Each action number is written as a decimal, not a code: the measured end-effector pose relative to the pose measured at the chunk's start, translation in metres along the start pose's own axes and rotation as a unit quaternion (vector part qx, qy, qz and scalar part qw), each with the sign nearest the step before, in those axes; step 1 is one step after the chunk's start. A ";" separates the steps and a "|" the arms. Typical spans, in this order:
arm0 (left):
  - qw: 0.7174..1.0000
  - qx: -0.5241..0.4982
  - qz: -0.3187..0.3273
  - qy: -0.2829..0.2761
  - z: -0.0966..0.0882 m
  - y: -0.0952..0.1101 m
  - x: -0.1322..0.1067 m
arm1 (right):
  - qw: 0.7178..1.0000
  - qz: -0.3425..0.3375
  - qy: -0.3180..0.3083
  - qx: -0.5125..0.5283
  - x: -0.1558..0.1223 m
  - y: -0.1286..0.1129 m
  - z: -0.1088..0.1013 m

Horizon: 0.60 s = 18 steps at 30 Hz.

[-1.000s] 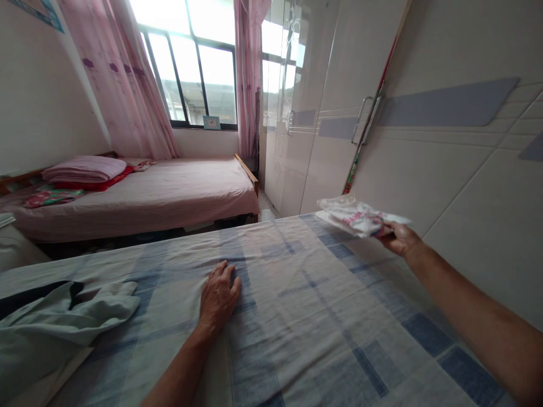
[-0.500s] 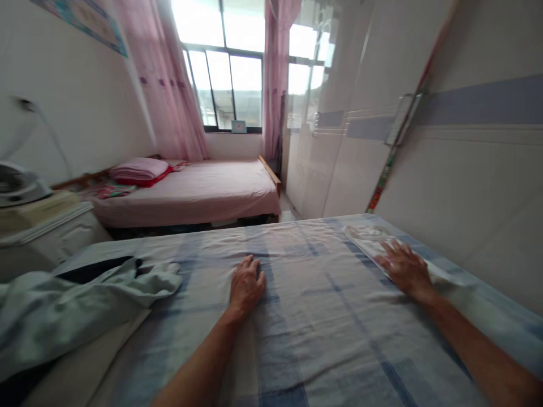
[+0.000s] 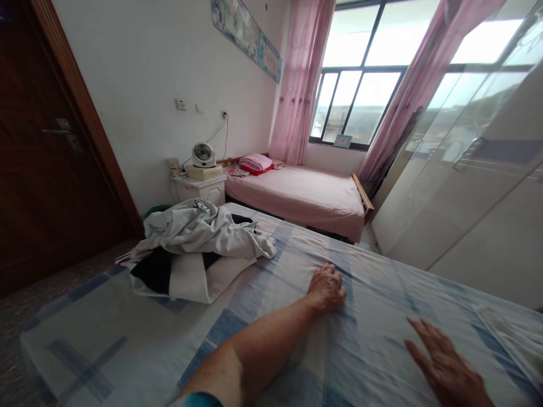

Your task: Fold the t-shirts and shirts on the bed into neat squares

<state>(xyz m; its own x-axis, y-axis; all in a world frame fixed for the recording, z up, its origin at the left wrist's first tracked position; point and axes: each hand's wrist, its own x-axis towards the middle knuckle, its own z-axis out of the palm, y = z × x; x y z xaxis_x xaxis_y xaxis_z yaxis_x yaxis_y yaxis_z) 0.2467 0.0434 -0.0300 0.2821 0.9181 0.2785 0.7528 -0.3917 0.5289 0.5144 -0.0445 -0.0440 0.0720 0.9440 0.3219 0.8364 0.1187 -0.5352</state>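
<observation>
My left hand [image 3: 327, 289] rests palm down on the blue-and-white checked bed sheet [image 3: 382, 316], its fingers slightly bent and holding nothing. At lower right, my right hand [image 3: 449, 362] is open above the sheet with fingers stretched and thumb apart. A white folded cloth [image 3: 515, 336] lies flat at the right edge, partly cut off and apart from the right hand. To the left of my left hand sits a heap of clothes: a crumpled pale grey garment [image 3: 207, 229] over black and white pieces [image 3: 189, 277].
Beyond this bed stands a second bed [image 3: 305, 189] with a pink sheet and folded bedding [image 3: 255, 163]. A small fan [image 3: 203, 154] sits on a white cabinet [image 3: 207, 189]. A wardrobe [image 3: 483, 209] lines the right side; a brown door [image 3: 55, 141] is at left.
The view has turned left, bringing the whole clothes heap and the door into sight. My right hand has come off the white cloth, moving left; my left hand stays on the sheet.
</observation>
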 end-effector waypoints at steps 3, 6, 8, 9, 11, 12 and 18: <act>1.000 0.017 0.008 -0.012 -0.004 0.000 0.000 | 0.984 -0.082 -0.082 -0.137 -0.007 -0.053 0.044; 0.999 0.033 0.017 -0.030 -0.012 0.000 -0.001 | 0.960 -0.103 -0.094 -0.244 -0.012 -0.073 0.064; 0.997 0.044 0.025 -0.052 -0.026 -0.002 -0.003 | 0.950 -0.108 -0.083 -0.281 -0.010 -0.074 0.068; 0.997 0.050 0.028 -0.060 -0.036 -0.004 -0.006 | 0.948 -0.105 -0.078 -0.290 -0.009 -0.072 0.069; 0.996 0.064 0.027 -0.056 -0.067 -0.012 -0.015 | 0.946 -0.103 -0.080 -0.296 -0.005 -0.069 0.069; 0.996 0.077 0.019 -0.034 -0.088 -0.016 -0.022 | 0.946 -0.101 -0.080 -0.297 -0.003 -0.067 0.069; 0.899 0.306 -0.143 0.278 -0.227 -0.064 -0.082 | 0.947 -0.106 -0.076 -0.293 -0.001 -0.068 0.070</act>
<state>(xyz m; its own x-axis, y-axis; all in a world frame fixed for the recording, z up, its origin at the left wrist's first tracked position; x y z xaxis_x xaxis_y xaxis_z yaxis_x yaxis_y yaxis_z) 0.0405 -0.0208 0.0951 -0.1883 0.7375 0.6486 0.9816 0.1194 0.1492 0.4196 -0.0320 -0.0628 -0.1739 0.9565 0.2342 0.9844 0.1623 0.0681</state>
